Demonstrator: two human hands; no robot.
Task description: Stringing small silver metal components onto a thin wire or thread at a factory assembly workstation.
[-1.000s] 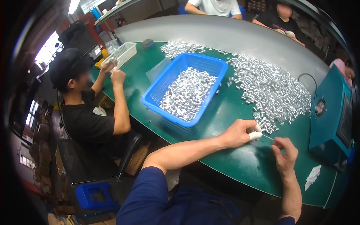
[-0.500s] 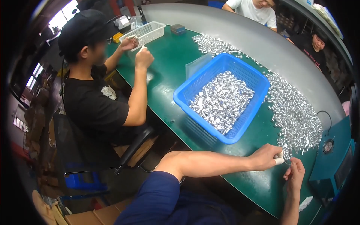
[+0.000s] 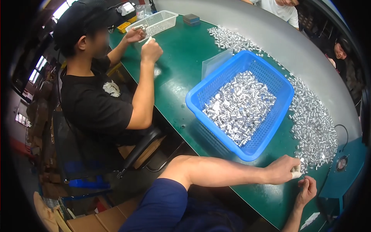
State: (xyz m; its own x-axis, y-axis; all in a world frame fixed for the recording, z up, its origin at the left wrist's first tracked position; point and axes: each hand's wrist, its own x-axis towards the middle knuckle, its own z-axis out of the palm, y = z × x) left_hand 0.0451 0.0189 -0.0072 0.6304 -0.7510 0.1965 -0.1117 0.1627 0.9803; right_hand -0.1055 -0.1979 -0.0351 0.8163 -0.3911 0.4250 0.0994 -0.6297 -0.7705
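My left hand reaches across the green table, its fingers closed in a pinch with pale covers on the fingertips. What it pinches is too small to make out. Close beside it, my right hand is also closed, thumb against fingers, on a thin, pin-like thing that points toward the left hand. Just beyond both hands lies a heap of small silver metal cylinders. A blue plastic basket, holding many similar silver pieces, stands left of the heap.
A teal machine with a round fan grille stands at the right. A co-worker sits at the left, hands raised by a white basket. A dark block lies at the back. Two people sit beyond the grey divider.
The view has shifted slightly, so the basket and heap sit further right and the far people are cut off more. Both my hands stay close together, still pinching.
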